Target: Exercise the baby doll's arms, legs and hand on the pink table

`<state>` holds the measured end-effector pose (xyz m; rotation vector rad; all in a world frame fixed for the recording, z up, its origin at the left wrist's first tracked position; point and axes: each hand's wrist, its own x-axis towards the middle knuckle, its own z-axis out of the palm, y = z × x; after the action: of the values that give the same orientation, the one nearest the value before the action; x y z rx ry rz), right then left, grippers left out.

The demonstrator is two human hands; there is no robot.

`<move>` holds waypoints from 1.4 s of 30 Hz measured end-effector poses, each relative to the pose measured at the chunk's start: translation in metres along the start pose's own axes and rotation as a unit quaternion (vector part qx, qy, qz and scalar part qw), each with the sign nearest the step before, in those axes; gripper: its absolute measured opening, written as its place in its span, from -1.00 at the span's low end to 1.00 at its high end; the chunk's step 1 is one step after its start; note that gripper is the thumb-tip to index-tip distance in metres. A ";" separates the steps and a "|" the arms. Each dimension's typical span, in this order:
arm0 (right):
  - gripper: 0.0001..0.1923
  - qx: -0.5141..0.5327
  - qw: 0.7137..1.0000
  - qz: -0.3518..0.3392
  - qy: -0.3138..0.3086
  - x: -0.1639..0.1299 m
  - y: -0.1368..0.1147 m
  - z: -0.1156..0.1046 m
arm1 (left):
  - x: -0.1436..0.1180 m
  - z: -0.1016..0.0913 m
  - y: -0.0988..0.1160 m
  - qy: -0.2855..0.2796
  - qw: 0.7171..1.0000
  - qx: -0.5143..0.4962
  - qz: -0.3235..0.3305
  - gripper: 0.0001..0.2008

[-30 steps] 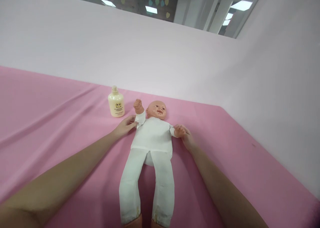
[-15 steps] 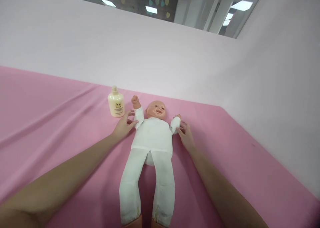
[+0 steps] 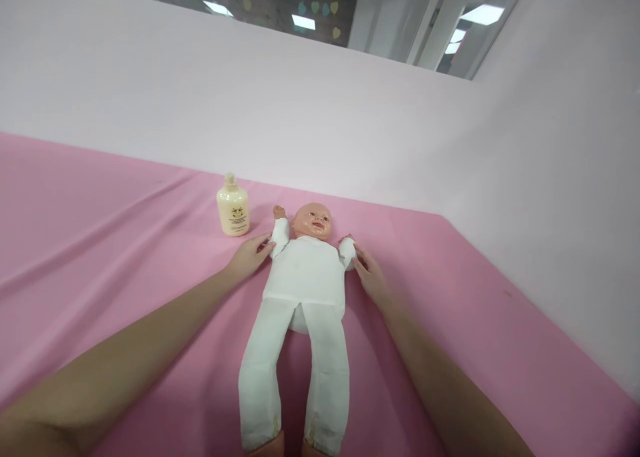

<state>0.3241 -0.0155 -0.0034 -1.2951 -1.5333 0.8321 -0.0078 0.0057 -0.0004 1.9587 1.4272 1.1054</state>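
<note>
- Pink cloth covers the surface up to a pale wall, probably to give a smooth bed for what lies there.
- On it, the doll lies on its back, head toward the wall and feet toward the person, which seems to put both its arms within equal reach.
- Left hand: thumb and fingers lightly grasp the doll's nearer sleeve, likely to steer that bent arm.
- Right hand: fingers and thumb grasp the opposite sleeve, mirroring the left; I cannot tell how firmly either grips.
- Just beyond the left hand, a cream bottle stands upright, apparently set aside yet reachable.
</note>
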 end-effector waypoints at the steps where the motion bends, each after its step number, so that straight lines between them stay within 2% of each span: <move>1: -0.47 0.000 1.000 0.001 0.000 0.000 0.000 0.000 | 0.000 0.000 0.000 -0.003 1.000 0.009 -0.002 -0.56; 10: -0.41 0.002 1.000 0.001 -0.007 0.001 0.004 0.001 | 0.006 0.000 -0.013 -0.028 0.997 0.068 -0.001 -0.54; 20: -0.34 0.022 1.000 -0.012 -0.011 0.001 0.010 0.001 | 0.002 -0.001 -0.005 0.003 1.000 0.009 0.028 -0.62; 26: -0.35 0.015 1.000 -0.008 -0.013 0.001 0.009 0.001 | 0.002 -0.002 -0.005 -0.030 0.998 0.053 0.003 -0.58; 33: -0.33 0.030 0.999 -0.001 -0.017 -0.001 0.000 0.002 | 0.004 -0.003 -0.005 -0.041 0.998 0.051 -0.014 -0.64; 36: -0.32 0.038 0.999 -0.011 -0.015 -0.002 -0.004 0.002 | 0.003 -0.002 -0.006 -0.039 0.999 0.014 -0.027 -0.63; 42: -0.24 0.080 0.996 -0.048 0.004 0.000 -0.003 0.002 | 0.008 -0.001 -0.013 -0.045 0.986 -0.154 -0.037 -0.47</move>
<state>0.3207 -0.0158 -0.0010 -1.0981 -1.4783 0.8682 -0.0147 0.0175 -0.0078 1.7018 1.1923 1.1148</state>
